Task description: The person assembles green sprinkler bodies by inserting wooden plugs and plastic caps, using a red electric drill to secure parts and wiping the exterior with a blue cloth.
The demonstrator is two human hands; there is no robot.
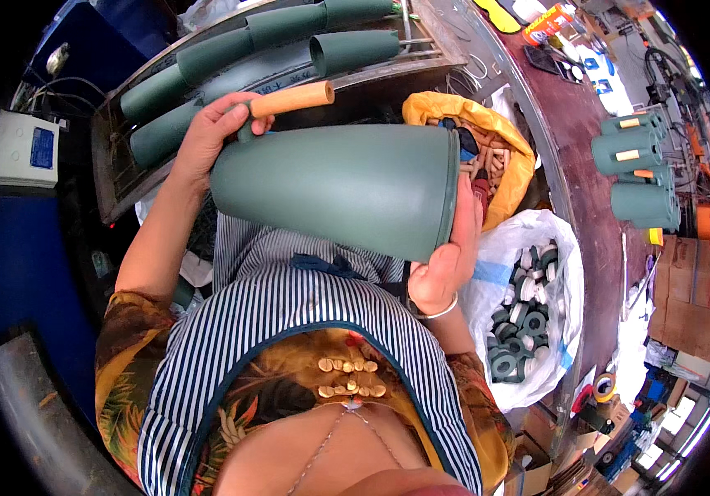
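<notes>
A dark green tapered vessel lies sideways across the front of my body, its wide rimmed end to the right. A pale wooden handle juts from a short green stub near its narrow end. My left hand is closed round that stub, thumb and fingers at the base of the handle. Against the wide rim presses my right hand, holding up that end; part of its fingers is hidden behind the rim. The inside of the vessel is out of sight.
Ahead, a metal-framed trough carries several green vessels. A yellow bag of wooden handles and a white plastic bag of green and white round caps sit at the right. Beyond is a brown bench with handled green vessels.
</notes>
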